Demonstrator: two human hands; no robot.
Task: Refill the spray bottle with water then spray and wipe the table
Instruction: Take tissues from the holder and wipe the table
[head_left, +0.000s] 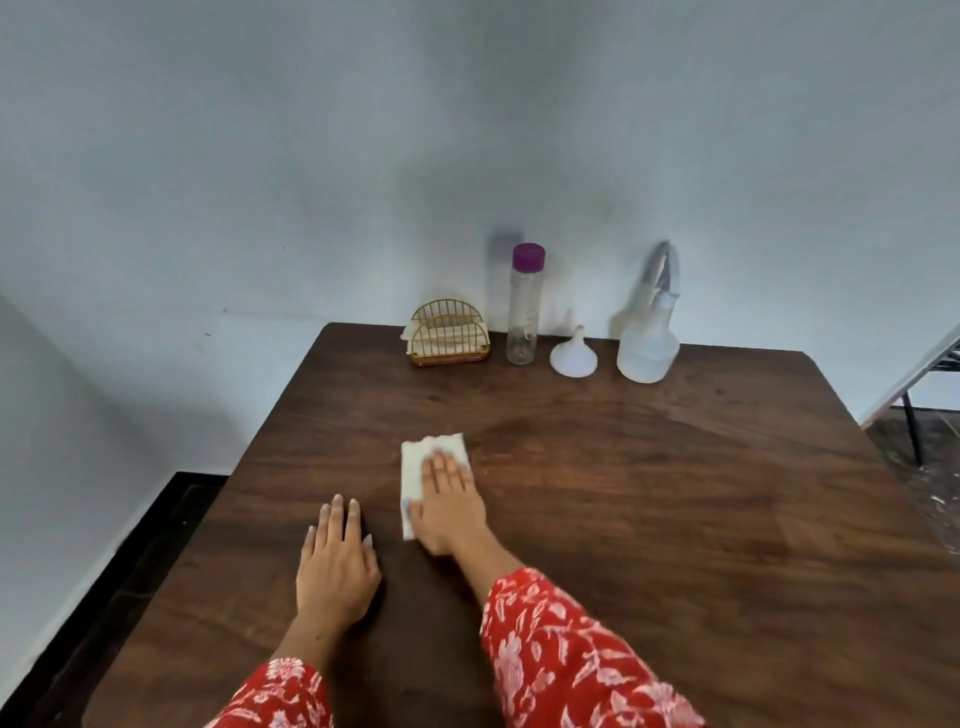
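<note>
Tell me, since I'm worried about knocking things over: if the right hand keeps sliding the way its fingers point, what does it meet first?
Probably nothing soon. The right hand, flat on the tissue, points across bare table toward the napkin holder and clear bottle at the far edge; which comes first is unclear.

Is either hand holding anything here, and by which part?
Nothing is gripped. The right hand presses flat on the paper towel, over its right half; the left hand rests on the table.

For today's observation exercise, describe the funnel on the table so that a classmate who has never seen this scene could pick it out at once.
Look to the far edge of the brown wooden table, along the wall. The white funnel stands there mouth down, spout up, between the clear water bottle with the purple cap and the spray bottle. It is the lowest item in that row.
</note>
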